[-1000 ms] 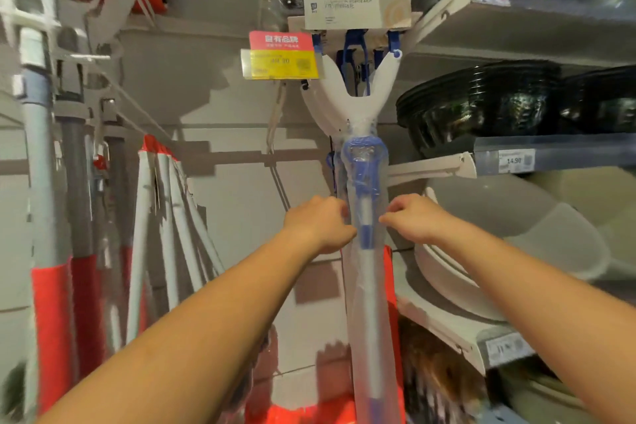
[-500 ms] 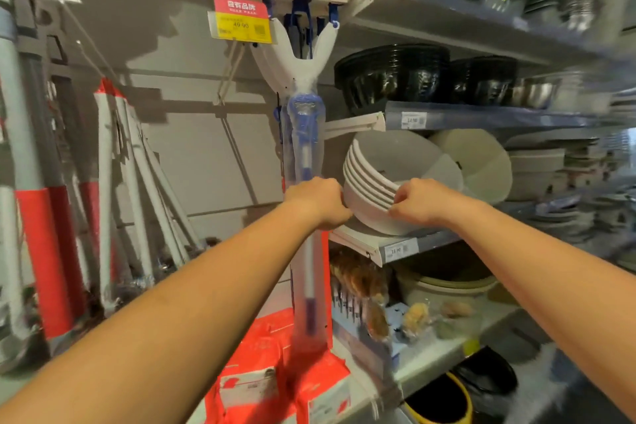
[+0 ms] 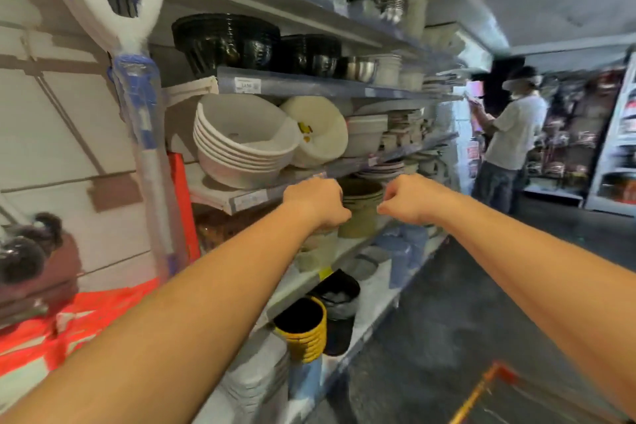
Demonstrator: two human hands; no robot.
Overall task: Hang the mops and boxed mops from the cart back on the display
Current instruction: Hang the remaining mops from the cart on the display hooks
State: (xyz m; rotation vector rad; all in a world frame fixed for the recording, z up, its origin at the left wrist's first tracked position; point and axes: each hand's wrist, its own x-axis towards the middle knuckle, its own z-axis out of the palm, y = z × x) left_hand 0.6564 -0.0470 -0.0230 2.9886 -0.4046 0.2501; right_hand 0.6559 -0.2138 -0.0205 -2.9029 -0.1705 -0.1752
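Mop (image 3: 137,107), blue-and-white handle in clear plastic under a white forked head, hangs on the display wall at your ten o'clock. Your left hand (image 3: 316,203) and right hand (image 3: 409,200) hover at centre, fists curled on nothing, close but apart. Stacked white plastic basins (image 3: 241,144) sit at the mop's three o'clock, and the orange cart rim (image 3: 481,389) is at your five o'clock.

Dim indoor light | motion blur throughout | edges bowed (wide-angle)
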